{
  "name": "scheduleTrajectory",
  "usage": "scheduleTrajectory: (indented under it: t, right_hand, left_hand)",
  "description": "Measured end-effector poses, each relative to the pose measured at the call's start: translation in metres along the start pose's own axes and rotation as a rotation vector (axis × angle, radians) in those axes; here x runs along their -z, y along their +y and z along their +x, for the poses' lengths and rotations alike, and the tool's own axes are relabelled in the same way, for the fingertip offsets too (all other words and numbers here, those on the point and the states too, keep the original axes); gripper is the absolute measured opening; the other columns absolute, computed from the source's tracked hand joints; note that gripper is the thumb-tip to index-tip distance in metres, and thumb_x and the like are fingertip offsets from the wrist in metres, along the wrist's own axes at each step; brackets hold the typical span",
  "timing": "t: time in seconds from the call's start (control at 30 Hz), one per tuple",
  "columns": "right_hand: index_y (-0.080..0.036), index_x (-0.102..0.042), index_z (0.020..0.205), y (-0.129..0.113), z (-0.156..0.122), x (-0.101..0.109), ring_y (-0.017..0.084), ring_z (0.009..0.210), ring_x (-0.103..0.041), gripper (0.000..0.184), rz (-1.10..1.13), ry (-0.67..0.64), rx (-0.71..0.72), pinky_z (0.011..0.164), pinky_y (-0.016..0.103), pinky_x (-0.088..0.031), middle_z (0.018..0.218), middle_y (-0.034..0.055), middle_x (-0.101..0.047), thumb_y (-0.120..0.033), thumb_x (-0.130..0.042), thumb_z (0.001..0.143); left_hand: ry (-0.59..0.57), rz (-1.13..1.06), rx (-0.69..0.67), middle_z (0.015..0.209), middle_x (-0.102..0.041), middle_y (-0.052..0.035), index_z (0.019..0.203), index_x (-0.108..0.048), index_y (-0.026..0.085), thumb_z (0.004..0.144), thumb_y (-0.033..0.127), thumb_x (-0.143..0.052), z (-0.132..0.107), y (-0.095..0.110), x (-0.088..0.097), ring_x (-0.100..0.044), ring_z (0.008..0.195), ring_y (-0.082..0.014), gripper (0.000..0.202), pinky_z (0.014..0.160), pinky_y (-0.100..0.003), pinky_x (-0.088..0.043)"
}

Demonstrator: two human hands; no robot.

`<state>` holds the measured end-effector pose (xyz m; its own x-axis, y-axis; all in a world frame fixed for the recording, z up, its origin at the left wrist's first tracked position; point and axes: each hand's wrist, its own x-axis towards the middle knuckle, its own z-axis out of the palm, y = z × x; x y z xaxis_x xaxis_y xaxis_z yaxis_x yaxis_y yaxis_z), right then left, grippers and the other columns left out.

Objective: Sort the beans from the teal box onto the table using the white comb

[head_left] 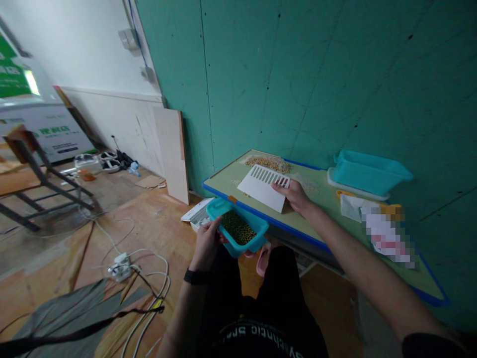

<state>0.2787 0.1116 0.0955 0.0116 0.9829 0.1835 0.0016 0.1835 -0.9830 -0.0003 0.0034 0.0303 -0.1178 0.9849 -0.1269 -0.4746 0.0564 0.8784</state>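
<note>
Yellow grain pile point(268, 162) behind white scraper point(261, 189)

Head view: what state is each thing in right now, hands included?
Teal tub: open, part-filled with beans, held just off the table by the left hand.
White slotted card: lying on the table, right hand holding its right edge.
Bean pile: loose on the table's far side, untouched.
Teal bin: resting on a white tray, far right; open or shut unclear.
</note>
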Motion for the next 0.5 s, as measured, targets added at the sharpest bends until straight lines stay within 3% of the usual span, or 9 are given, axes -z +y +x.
scheduleTrajectory:
  t: [0.5]
  right_hand:
    - [-0.018,-0.075,0.093,-0.0062,-0.0103,-0.0066,0.022,0.079,-0.069,0.051,0.04,-0.153,-0.063,0.074,0.034,-0.053,0.094,0.0055,-0.079,-0.047,-0.094,0.056]
  left_hand:
    - [0.02,-0.016,-0.023,0.043,-0.052,0.0044,0.052,-0.055,0.018,0.06,0.052,-0.09,0.0057,0.007,0.0011,-0.05,0.036,-0.01,0.049,0.037,-0.021,-0.042]
